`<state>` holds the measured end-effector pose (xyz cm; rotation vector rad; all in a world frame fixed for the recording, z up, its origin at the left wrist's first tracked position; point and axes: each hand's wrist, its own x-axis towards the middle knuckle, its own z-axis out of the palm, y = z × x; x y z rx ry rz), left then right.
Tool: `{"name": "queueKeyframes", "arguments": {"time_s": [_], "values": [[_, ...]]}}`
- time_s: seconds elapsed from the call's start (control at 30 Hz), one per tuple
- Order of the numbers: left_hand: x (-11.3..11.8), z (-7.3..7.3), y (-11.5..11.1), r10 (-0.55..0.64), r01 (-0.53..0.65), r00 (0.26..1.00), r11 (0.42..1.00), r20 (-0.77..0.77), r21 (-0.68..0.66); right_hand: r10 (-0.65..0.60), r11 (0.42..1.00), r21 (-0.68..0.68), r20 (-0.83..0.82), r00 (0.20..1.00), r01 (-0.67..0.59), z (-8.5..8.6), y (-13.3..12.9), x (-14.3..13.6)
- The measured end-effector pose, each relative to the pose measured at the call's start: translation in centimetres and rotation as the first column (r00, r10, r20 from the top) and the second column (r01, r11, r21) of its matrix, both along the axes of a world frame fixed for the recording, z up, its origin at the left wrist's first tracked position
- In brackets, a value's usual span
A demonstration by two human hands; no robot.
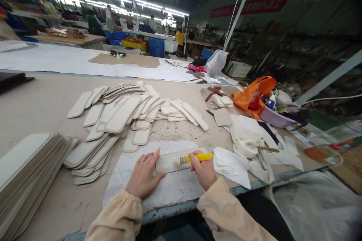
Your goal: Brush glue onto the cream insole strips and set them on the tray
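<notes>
My right hand (202, 169) is closed round a yellow-handled paintbrush (204, 156), its pale bristles resting on a flat panel. That panel (166, 163) is whitish with rounded corners and looks wet on top. My left hand (146, 173) lies with fingers spread at the panel's left end, thumb and fingertips touching its edge. Under both is a white sheet (124, 180) at the table's front edge. Beyond my hands, many similar cream panels (124, 115) lie in a loose overlapping heap.
A tall stack of panels (25, 162) stands at left. To the right are a white tub (249, 147) with a stick across it, a white crumpled sheet (230, 162), a tied bundle (217, 98), an orange bag (251, 96) and a lilac basin (275, 117). People work farther back.
</notes>
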<state>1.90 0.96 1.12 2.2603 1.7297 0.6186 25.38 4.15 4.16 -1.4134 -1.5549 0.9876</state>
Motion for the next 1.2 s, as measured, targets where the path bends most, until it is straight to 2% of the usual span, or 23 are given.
{"name": "queueKeyframes", "arguments": {"time_s": [0.1, 0.23, 0.37, 0.53, 0.63, 0.7, 0.87, 1.0, 1.1, 1.17, 1.2], "values": [[-0.1, -0.2, 0.1, -0.001, 0.001, 0.999, 1.000, -0.035, -0.003, 0.072, 0.995, -0.052, -0.122, 0.990, -0.079, -0.7, -0.7, -2.6], [-0.3, -0.5, 0.2, -0.009, 0.009, 0.998, 1.000, -0.059, -0.004, 0.098, 0.992, -0.065, -0.092, 0.991, -0.104, -1.8, -0.8, -3.2], [-0.4, -0.5, 0.2, -0.018, 0.018, 0.998, 1.000, -0.059, -0.002, 0.076, 0.996, -0.055, -0.003, 0.997, -0.076, -1.8, -0.3, -0.3], [-0.4, -0.8, 0.4, -0.025, 0.026, 0.998, 0.999, -0.051, 0.021, -0.057, 0.998, -0.014, 0.144, 0.988, 0.059, -1.5, 0.6, 4.4], [-0.4, -1.0, 0.5, -0.029, 0.031, 0.998, 0.999, -0.048, 0.040, -0.136, 0.990, 0.019, 0.327, 0.935, 0.137, -1.1, 1.3, 6.7], [-0.5, -1.1, 0.5, -0.028, 0.031, 0.998, 0.998, -0.052, 0.053, -0.143, 0.990, 0.048, 0.449, 0.882, 0.136, -0.7, 1.6, 7.8], [-0.5, -1.3, 0.5, -0.026, 0.029, 0.997, 0.998, -0.070, 0.050, -0.197, 0.978, 0.170, 0.558, 0.806, 0.121, 0.6, 1.7, 8.9], [-0.5, -1.4, 0.4, -0.026, 0.030, 0.997, 0.998, -0.070, 0.055, -0.222, 0.957, 0.289, 0.655, 0.722, 0.032, 0.2, 0.8, 7.9], [-0.5, -1.2, 0.4, -0.034, 0.038, 0.998, 0.997, -0.057, 0.061, -0.122, 0.949, 0.282, 0.740, 0.662, -0.140, -0.6, -0.6, 5.8], [-0.5, -1.1, 0.4, -0.033, 0.035, 0.998, 0.998, -0.049, 0.058, -0.018, 0.929, 0.269, 0.720, 0.694, -0.255, -0.9, -1.5, 4.1], [-0.5, -1.0, 0.4, -0.028, 0.031, 0.999, 0.998, -0.046, 0.054, 0.031, 0.924, 0.266, 0.665, 0.746, -0.275, -0.8, -1.9, 3.3]]}}
